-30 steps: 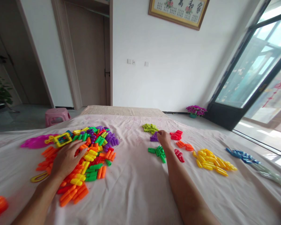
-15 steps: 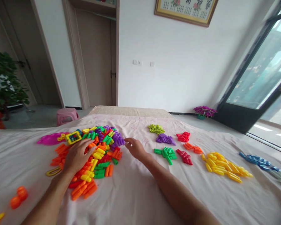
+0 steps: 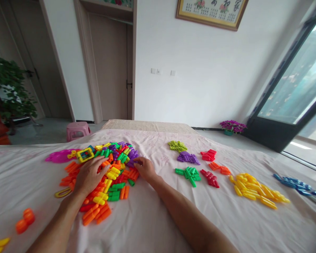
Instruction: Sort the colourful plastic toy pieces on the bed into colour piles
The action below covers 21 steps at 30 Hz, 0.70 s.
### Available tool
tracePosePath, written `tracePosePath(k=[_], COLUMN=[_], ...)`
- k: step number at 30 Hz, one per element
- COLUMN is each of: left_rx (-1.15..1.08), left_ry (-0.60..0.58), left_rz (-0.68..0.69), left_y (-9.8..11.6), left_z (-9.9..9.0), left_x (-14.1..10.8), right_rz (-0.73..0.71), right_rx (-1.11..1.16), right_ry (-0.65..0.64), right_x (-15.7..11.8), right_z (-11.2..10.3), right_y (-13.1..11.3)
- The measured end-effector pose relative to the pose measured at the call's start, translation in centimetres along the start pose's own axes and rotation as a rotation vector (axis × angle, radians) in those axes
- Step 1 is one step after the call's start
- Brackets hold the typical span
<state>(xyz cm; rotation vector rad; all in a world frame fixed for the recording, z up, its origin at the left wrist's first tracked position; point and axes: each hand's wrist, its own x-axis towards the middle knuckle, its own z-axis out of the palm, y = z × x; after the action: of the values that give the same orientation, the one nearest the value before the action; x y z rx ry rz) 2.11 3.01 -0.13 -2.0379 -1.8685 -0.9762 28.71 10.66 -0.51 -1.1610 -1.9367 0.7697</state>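
A mixed heap of plastic bullet-shaped building blocks [image 3: 113,174] in orange, yellow, green, red and purple lies on the left of the cloth. My left hand [image 3: 91,175] rests on the heap's left side, fingers apart, with orange blocks under and beside it. At the right edge of the heap, my right hand [image 3: 146,169] has thumb and forefinger brought together on a purple block [image 3: 131,162]; its other fingers are partly hidden. Behind my left hand are a yellow-framed toy piece [image 3: 85,154] and a flat magenta piece [image 3: 59,156].
Right of my hands lie colour groups: lime blocks [image 3: 177,146], purple blocks [image 3: 188,158], green blocks [image 3: 190,174], red blocks [image 3: 210,178], orange blocks [image 3: 219,168], yellow blocks [image 3: 256,189] and blue blocks [image 3: 295,183]. Orange round pieces [image 3: 25,220] sit front left. A pink stool [image 3: 78,131] stands beyond.
My right hand has moved slightly left onto the purple blocks at the heap's edge. My left hand stays on the heap. The view has shifted a little.
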Motion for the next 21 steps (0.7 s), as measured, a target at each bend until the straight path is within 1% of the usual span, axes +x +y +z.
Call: tracePosePath(k=[2,4,6,9,11,13,15,17,21], left_rx=[-0.006,-0.015,-0.022,-0.026,-0.03,-0.033,-0.033,-0.031,-0.028], left_ry=[0.003,0.0,-0.007,-0.007,-0.001,0.002,0.004,0.003,0.001], left_rz=[0.006,0.014,0.018,0.012,0.013,0.016,0.02,0.023,0.025], left_y=[-0.2,-0.5,-0.8,-1.2,-1.3,-1.3,-1.4,-1.5,-1.6], left_z=[0.1,0.3,0.5,0.8,0.9,1.0,1.1,1.2,1.3], left_x=[0.0,-0.1,-0.1,-0.1,-0.1,-0.1,-0.2,-0.2,-0.2], right_rz=[0.023,0.04,0.077,0.188,0.261,0.346,0.435,0.499,0.571], right_rx=[0.079,0.082,-0.019,-0.235,-0.347,-0.448,-0.541,-0.612,-0.691], right_ry=[0.061,0.144,0.251,0.398,0.463,0.506,0.532,0.551,0.594], right_x=[0.4,0.7,0.9,0.5,0.1,-0.4,-1.0,-1.6,-2.7], right_z=[-1.3,-3.5,-6.4,-11.2,-14.0,-16.3,-18.0,-19.3,-20.7], right_y=[0.7,1.5,2.4,4.0,5.0,5.8,6.4,7.0,8.0])
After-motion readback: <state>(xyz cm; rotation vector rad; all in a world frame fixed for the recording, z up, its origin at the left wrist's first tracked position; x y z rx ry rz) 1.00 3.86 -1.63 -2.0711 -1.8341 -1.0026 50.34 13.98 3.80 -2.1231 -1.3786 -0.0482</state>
